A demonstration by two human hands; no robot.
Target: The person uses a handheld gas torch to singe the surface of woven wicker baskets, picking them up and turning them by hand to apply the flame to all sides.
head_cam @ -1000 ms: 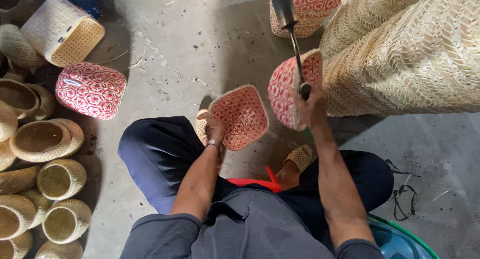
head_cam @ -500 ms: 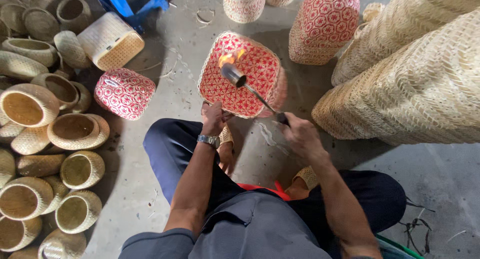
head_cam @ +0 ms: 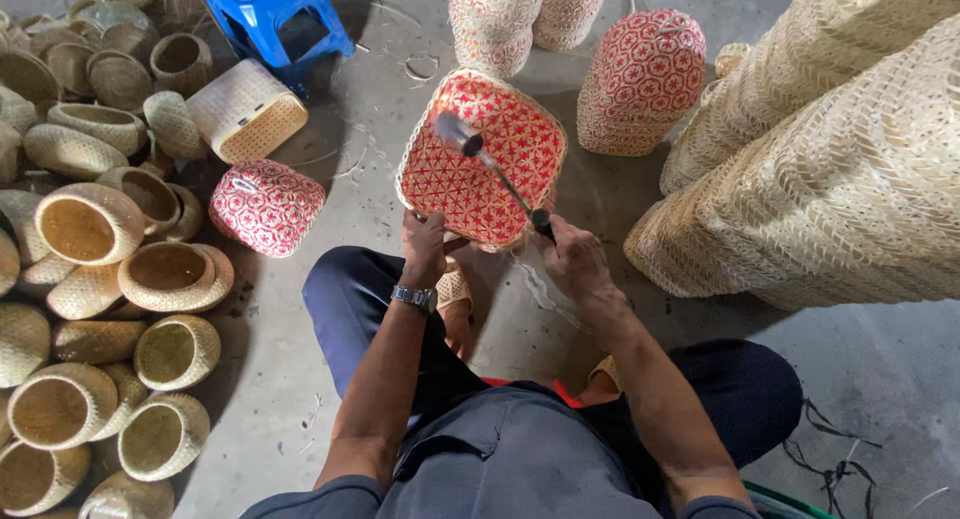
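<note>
My left hand (head_cam: 424, 247) sits just below centre, fingers curled tight around the lower rim of a red-and-natural woven basket (head_cam: 482, 159), pinching its edge to hold it tilted with its flat, square-cornered base facing me. My right hand (head_cam: 572, 261), at about four o'clock from the basket, is closed in a fist around the dark handle of a hammer (head_cam: 490, 169); the thin shaft runs up toward eleven o'clock and the grey metal head lies over the basket's base, though I cannot tell whether it touches. A metal wristwatch (head_cam: 414, 298) bands my left wrist.

Going outward, I count four more red patterned baskets: one (head_cam: 266, 205) lying on its side at nine o'clock on the bare concrete floor (head_cam: 880, 369), one (head_cam: 642, 81) standing mouth down at one o'clock, and two (head_cam: 520, 19) paler ones at twelve o'clock. All carry the same star-like open lattice in red over pale strips.

At ten o'clock lies one pale rectangular woven box (head_cam: 245, 111), tipped over, just beside one blue plastic stool (head_cam: 272, 15). Along the whole nine o'clock edge is a heap of small round natural baskets (head_cam: 90, 279), more than twenty, tumbled with mouths open, tightly woven and tan. At two to three o'clock lean two very large baskets (head_cam: 850, 169) of pale plaited strips, coarse herringbone weave, touching each other.

I see no packages, labels or signs.
</note>
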